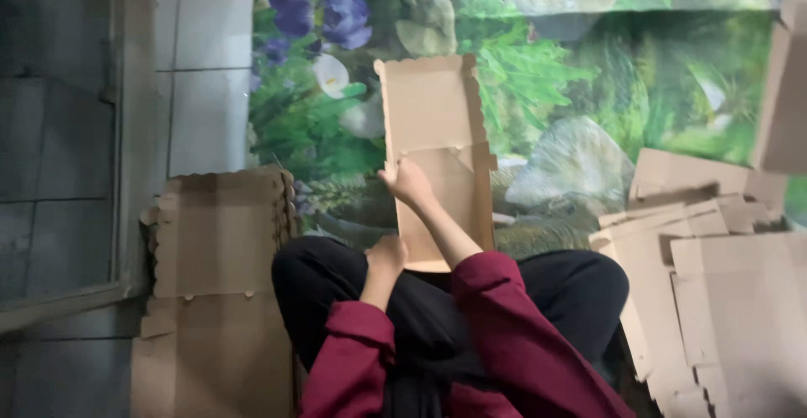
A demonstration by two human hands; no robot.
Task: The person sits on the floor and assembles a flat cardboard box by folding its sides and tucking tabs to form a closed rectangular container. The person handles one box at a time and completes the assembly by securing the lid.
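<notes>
Nearest the camera, two dark red sleeves [504, 342] are seen reaching forward over black-trousered knees [445, 300]. Beyond them, the floor is covered by a large printed mat [588, 73] showing green foliage, stones and purple flowers. To the left of the mat, grey floor tiles [202, 90] are visible.

On the person's left, a stack of flat cardboard blanks [218, 300] with scalloped edges is laid beside the knee. On the right, a looser pile of cardboard sheets [723, 275] is spread over the mat, and further cardboard [782, 98] is seen at the right edge.

Between the knees, a single cardboard piece [433, 115] is held upright in front of the person, its lower end resting near the lap and its upper end pointing away. The right hand [408, 182] is pressed against the left edge of this piece about halfway up, fingers closed on it. The left hand [387, 254] is set lower, at the bottom left corner of the piece; it appears to grip the edge, though the view is too blurred to be certain. The hands are kept apart, one above the other.
</notes>
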